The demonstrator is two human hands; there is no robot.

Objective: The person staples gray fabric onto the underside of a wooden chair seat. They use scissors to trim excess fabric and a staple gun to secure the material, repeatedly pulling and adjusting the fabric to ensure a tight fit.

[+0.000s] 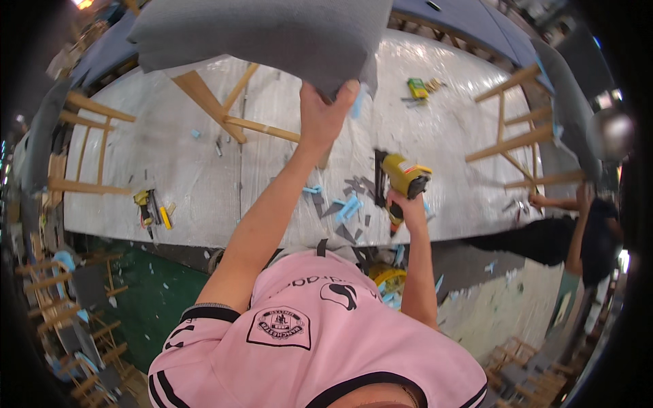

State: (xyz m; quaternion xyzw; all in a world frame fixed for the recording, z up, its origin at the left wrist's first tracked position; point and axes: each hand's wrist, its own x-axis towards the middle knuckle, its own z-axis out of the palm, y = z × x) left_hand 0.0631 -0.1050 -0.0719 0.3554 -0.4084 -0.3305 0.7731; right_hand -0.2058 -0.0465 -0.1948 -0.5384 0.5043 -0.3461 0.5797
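A chair with grey upholstery (265, 37) and wooden legs (204, 102) is tipped over at the far side of the table. My left hand (323, 117) grips the lower edge of its grey cover, thumb showing and fingertips hidden behind the fabric. A bit of light blue material (358, 102) pokes out beside that thumb. In my right hand (407, 205) is a yellow and black staple gun (403, 174), held by its handle above the table, apart from the chair. Grey fabric scraps (331, 208) and light blue scraps (349, 207) lie between my forearms.
The table (272, 197) has a shiny plastic covering. A second staple gun (145, 207) lies at left, a green-yellow box (417, 88) at far right. Other chairs (98, 126) stand on both sides. Another person (585, 231) works at right. Stacked chair frames (75, 292) fill the lower left.
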